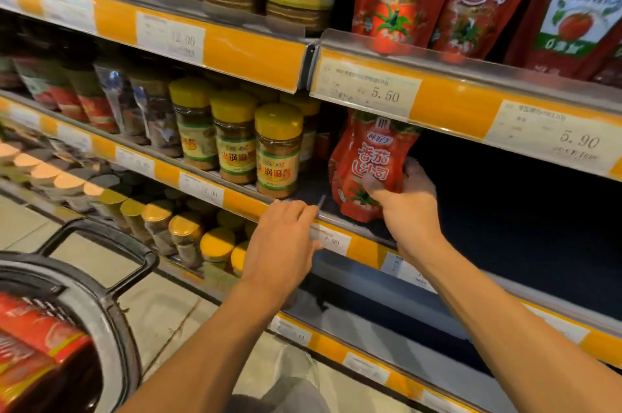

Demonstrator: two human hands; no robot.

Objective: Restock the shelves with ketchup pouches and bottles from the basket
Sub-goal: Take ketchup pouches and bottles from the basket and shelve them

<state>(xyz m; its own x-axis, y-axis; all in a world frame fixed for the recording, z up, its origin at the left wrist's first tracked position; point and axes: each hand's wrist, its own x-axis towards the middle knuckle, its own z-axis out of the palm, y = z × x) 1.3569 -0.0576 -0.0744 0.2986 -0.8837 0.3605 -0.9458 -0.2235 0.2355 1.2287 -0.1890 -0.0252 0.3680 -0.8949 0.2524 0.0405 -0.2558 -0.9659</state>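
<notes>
Centre-right of frame: right hand [405, 200] grips ketchup pouch [365, 167] from its right side, pouch upright at middle shelf [235, 199] front edge. Left hand [286, 241], fingers relaxed, rests on shelf lip. Basket [97, 281] lower left.

A red ketchup pouch [367, 163] stands upright at centre right of the frame; more red pouches [30, 332] fill the basket [111, 311] at lower left.
</notes>
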